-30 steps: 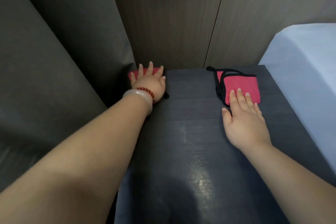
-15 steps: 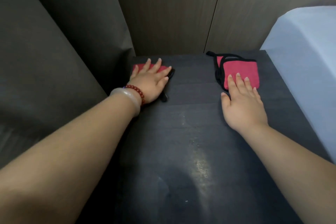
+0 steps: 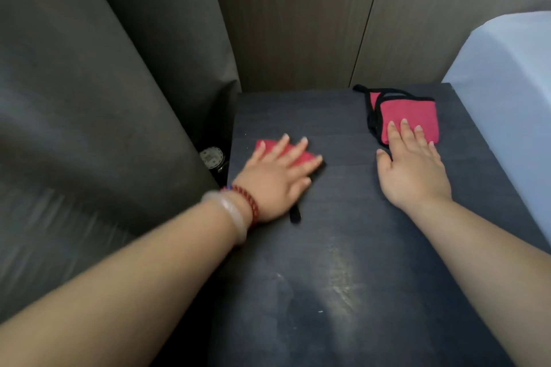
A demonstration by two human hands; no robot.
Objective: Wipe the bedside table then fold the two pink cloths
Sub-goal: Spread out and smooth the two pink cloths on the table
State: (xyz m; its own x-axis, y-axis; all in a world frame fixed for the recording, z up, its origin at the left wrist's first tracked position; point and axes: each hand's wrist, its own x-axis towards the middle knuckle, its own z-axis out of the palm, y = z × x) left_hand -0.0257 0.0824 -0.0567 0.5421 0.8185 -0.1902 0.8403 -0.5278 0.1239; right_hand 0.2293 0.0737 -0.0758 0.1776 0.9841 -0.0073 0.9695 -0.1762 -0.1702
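- The bedside table (image 3: 343, 247) is carrying two pink cloths, one near its left edge, one by its far right corner
- The left hand (image 3: 277, 176) is lying flat, fingers spread, pressing the left pink cloth (image 3: 269, 146); a black strap (image 3: 295, 215) is poking out beneath the palm
- The right hand (image 3: 413, 170) is resting open, fingertips on the right pink cloth (image 3: 413, 113)
- Compared with a second ago, the left hand and its cloth are sitting nearer the table's front, away from the far left corner
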